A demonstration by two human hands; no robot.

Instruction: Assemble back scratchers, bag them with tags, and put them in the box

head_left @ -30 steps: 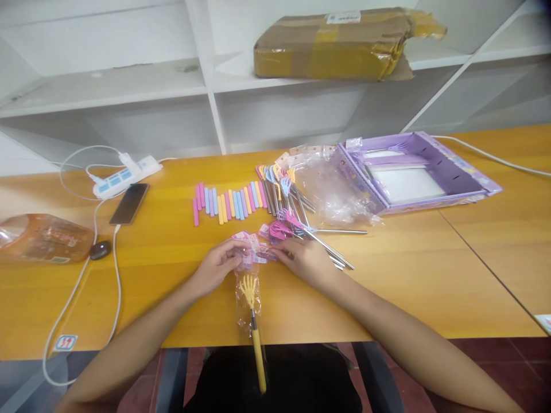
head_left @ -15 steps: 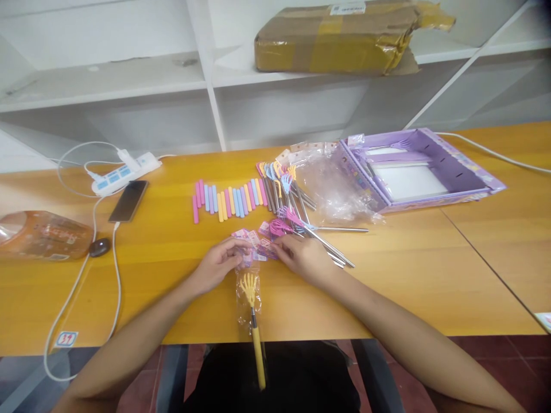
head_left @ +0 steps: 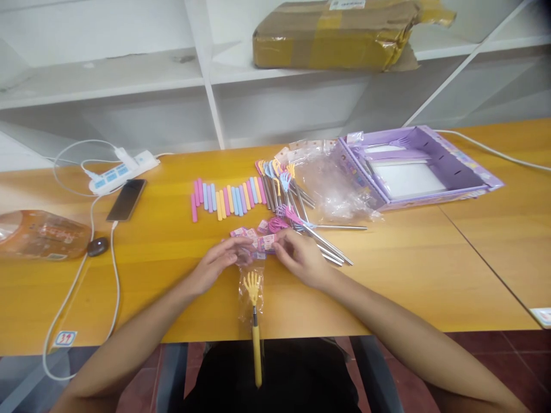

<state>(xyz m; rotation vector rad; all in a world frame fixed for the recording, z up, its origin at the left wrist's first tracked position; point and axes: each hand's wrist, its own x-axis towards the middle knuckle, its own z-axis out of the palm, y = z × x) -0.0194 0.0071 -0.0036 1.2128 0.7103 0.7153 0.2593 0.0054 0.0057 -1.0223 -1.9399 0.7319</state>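
Observation:
Pink and purple printed cards (head_left: 246,234) lie in a small pile between my hands. My left hand (head_left: 221,261) rests at the pile's left side, its fingers apart over the cards. Between thumb and fingers, my right hand (head_left: 297,255) pinches a pink card (head_left: 267,243). Below the pile, a yellow hand-shaped scratcher (head_left: 256,344) in a clear bag reaches past the table's front edge. Colored scratcher heads on metal rods (head_left: 329,246) lie heaped behind and right of my right hand. Pink, blue, yellow and purple handles (head_left: 232,201) stand in a row behind the pile.
A purple open box (head_left: 456,163) sits at the back right, beside crumpled clear plastic (head_left: 327,186). To the left are a phone (head_left: 126,199), a power strip (head_left: 124,172), white cables, a black mouse (head_left: 97,246) and an orange package (head_left: 47,235). A taped carton (head_left: 327,37) rests on the shelf.
My right hand has lifted a pink card slightly and turned it flatter above the pile. The bagged yellow scratcher has shifted slightly. My left hand has barely moved.

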